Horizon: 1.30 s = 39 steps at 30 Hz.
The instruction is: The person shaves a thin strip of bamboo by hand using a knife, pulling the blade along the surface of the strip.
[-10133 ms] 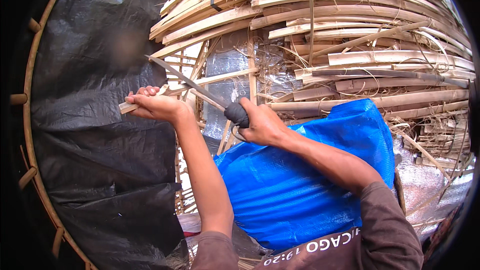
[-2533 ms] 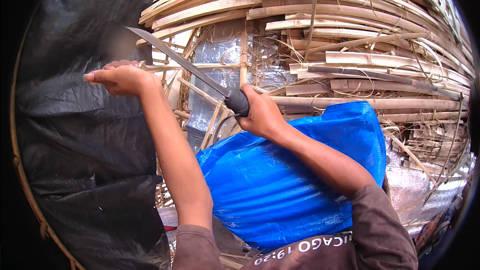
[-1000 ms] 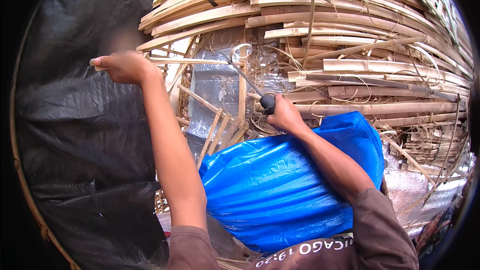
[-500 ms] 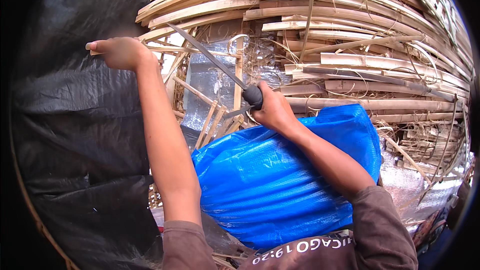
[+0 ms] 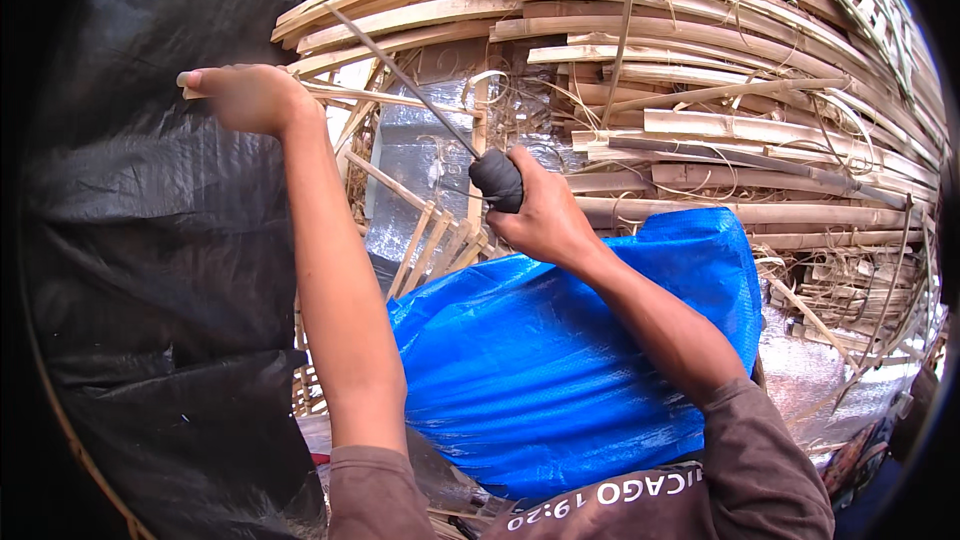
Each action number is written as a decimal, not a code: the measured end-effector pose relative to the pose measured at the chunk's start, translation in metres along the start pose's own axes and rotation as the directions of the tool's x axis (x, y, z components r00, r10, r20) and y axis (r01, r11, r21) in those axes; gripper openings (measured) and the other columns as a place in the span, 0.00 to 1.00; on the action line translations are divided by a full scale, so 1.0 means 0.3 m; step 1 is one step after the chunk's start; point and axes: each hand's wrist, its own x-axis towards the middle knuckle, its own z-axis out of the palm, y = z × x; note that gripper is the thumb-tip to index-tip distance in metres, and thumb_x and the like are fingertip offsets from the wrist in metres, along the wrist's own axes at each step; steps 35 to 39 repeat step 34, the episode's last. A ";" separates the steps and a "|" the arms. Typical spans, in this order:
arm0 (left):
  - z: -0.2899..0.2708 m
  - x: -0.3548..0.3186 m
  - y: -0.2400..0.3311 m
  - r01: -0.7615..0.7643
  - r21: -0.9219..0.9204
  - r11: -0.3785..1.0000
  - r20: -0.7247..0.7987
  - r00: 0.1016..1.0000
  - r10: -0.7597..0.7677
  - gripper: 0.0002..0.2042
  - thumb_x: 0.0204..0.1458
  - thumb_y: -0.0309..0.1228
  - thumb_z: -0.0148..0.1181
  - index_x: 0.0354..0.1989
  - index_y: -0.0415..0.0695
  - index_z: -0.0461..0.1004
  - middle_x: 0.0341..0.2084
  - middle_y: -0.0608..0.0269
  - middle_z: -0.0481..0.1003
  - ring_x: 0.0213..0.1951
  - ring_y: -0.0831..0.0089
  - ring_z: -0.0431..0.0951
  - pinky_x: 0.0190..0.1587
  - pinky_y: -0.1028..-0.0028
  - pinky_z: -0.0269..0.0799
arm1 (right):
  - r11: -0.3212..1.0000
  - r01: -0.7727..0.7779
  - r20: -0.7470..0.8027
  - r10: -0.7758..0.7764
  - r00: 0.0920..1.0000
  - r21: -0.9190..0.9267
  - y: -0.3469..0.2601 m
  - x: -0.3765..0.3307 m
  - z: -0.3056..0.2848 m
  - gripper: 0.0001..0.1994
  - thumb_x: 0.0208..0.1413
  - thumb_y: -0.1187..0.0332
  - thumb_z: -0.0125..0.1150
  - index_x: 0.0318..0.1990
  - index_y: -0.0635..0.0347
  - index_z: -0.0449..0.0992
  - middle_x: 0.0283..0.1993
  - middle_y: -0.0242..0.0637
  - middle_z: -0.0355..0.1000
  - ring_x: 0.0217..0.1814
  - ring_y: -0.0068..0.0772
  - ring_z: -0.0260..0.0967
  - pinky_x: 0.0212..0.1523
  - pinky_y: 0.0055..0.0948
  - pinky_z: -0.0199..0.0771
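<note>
My right hand (image 5: 545,208) is wrapped round the black, bound handle of a long knife (image 5: 400,75). The narrow blade slants up and to the left from my fist and passes across a thin bamboo strip (image 5: 395,98). My left hand (image 5: 255,100), arm stretched out at the upper left, is closed on that strip. One end shows by the thumb, and the rest runs rightward past the wrist. Part of this hand is blurred, and its fingers are partly hidden. A blue tarp (image 5: 570,370) lies over my lap, under the right forearm.
Split bamboo slats (image 5: 700,30) are stacked across the far side and right. Silvery foil sheeting (image 5: 420,150) lies between them and me, with short bamboo sticks (image 5: 425,250) near the tarp. Black plastic sheeting (image 5: 160,270) covers the left. An upright thin stick (image 5: 622,30) crosses the stack.
My right hand has shifted slightly left, and the knife has turned so its blade looks narrower, its tip higher. My left hand has moved a little to the right with the bamboo strip.
</note>
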 end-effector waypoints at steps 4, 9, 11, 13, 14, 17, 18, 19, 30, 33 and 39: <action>-0.021 0.002 0.009 0.007 0.018 1.000 0.002 1.000 -0.007 0.38 0.66 0.56 0.26 0.30 0.26 0.67 0.30 0.46 0.72 0.32 0.59 0.70 0.43 0.67 0.71 | 0.962 -0.169 0.036 0.180 0.983 -0.215 0.157 0.003 0.039 0.21 0.42 0.68 0.65 0.44 0.66 0.68 0.38 0.60 0.75 0.46 0.63 0.73 0.44 0.48 0.72; 0.001 0.003 -0.014 -0.006 -0.074 0.997 -0.046 0.999 0.002 0.28 0.66 0.56 0.33 0.20 0.47 0.52 0.13 0.69 0.57 0.15 0.76 0.59 0.18 0.72 0.67 | 0.927 -0.337 0.070 0.352 0.933 -0.167 0.366 0.038 0.068 0.19 0.42 0.71 0.61 0.43 0.68 0.68 0.33 0.55 0.75 0.37 0.55 0.74 0.40 0.47 0.74; -0.012 0.027 -0.028 0.000 -0.071 0.997 -0.046 0.999 -0.003 0.28 0.66 0.56 0.33 0.20 0.47 0.53 0.13 0.69 0.57 0.15 0.76 0.59 0.19 0.72 0.69 | 0.908 -0.411 0.190 0.391 0.901 0.085 0.305 0.053 0.037 0.18 0.42 0.71 0.62 0.42 0.67 0.68 0.29 0.47 0.74 0.29 0.44 0.74 0.32 0.41 0.75; -0.017 0.031 -0.027 0.018 -0.049 0.999 -0.036 0.999 -0.020 0.29 0.66 0.56 0.31 0.26 0.39 0.59 0.20 0.59 0.64 0.22 0.68 0.65 0.28 0.69 0.71 | 0.569 -0.638 0.440 0.463 0.770 0.518 0.224 0.063 0.009 0.11 0.45 0.74 0.62 0.37 0.61 0.69 0.22 0.34 0.68 0.15 0.20 0.61 0.15 0.26 0.64; -0.016 0.018 -0.026 0.036 -0.027 0.999 -0.029 0.999 -0.036 0.33 0.66 0.55 0.30 0.32 0.30 0.65 0.28 0.48 0.70 0.30 0.60 0.71 0.37 0.65 0.72 | 0.678 -0.554 0.350 0.431 0.832 0.482 0.185 0.058 -0.004 0.11 0.45 0.73 0.62 0.37 0.61 0.68 0.22 0.35 0.68 0.16 0.23 0.63 0.18 0.29 0.66; -0.028 0.006 -0.003 0.066 -0.018 0.998 -0.025 0.997 -0.066 0.38 0.66 0.55 0.29 0.37 0.23 0.70 0.32 0.43 0.75 0.34 0.55 0.74 0.44 0.64 0.72 | 0.994 0.015 -0.115 -0.002 0.993 0.109 0.075 0.035 0.020 0.14 0.43 0.72 0.63 0.38 0.63 0.68 0.22 0.40 0.69 0.21 0.40 0.69 0.27 0.39 0.71; -0.029 0.002 -0.001 0.063 -0.026 0.998 -0.024 0.998 -0.063 0.38 0.66 0.55 0.29 0.37 0.23 0.70 0.31 0.44 0.75 0.33 0.56 0.74 0.43 0.64 0.72 | 1.000 0.007 -0.048 -0.006 0.999 0.025 0.011 0.026 -0.016 0.18 0.42 0.72 0.63 0.43 0.64 0.67 0.35 0.60 0.74 0.34 0.62 0.75 0.36 0.50 0.71; -0.032 -0.003 0.003 0.059 -0.035 0.998 -0.022 0.998 -0.060 0.38 0.66 0.55 0.29 0.37 0.23 0.70 0.30 0.45 0.75 0.33 0.57 0.73 0.43 0.65 0.72 | 1.000 0.019 -0.041 -0.018 0.999 0.017 0.019 0.020 -0.007 0.18 0.42 0.71 0.63 0.43 0.64 0.67 0.35 0.61 0.74 0.36 0.62 0.75 0.37 0.52 0.71; -0.039 0.010 -0.033 -0.034 0.025 0.999 -0.052 0.998 0.036 0.36 0.66 0.53 0.30 0.46 0.21 0.67 0.40 0.34 0.74 0.40 0.48 0.77 0.45 0.58 0.74 | 0.938 -0.278 0.048 0.294 0.955 -0.208 0.285 0.032 0.020 0.22 0.42 0.66 0.62 0.44 0.71 0.68 0.40 0.63 0.75 0.45 0.65 0.73 0.49 0.51 0.71; -0.064 0.047 -0.062 -0.065 0.005 0.998 -0.050 0.997 0.065 0.36 0.66 0.53 0.31 0.48 0.23 0.68 0.43 0.32 0.74 0.43 0.50 0.77 0.47 0.58 0.73 | 0.954 -0.270 0.097 0.283 0.954 -0.128 0.154 0.020 0.007 0.25 0.42 0.65 0.63 0.49 0.69 0.68 0.43 0.64 0.74 0.49 0.61 0.73 0.52 0.46 0.71; -0.046 -0.007 -0.006 0.036 -0.058 0.998 -0.020 0.999 -0.037 0.36 0.66 0.53 0.31 0.49 0.24 0.69 0.45 0.31 0.73 0.46 0.52 0.77 0.50 0.58 0.71 | 0.961 -0.232 0.106 0.249 0.963 -0.151 0.142 0.016 0.000 0.26 0.42 0.65 0.63 0.51 0.67 0.68 0.45 0.64 0.74 0.51 0.59 0.73 0.53 0.45 0.71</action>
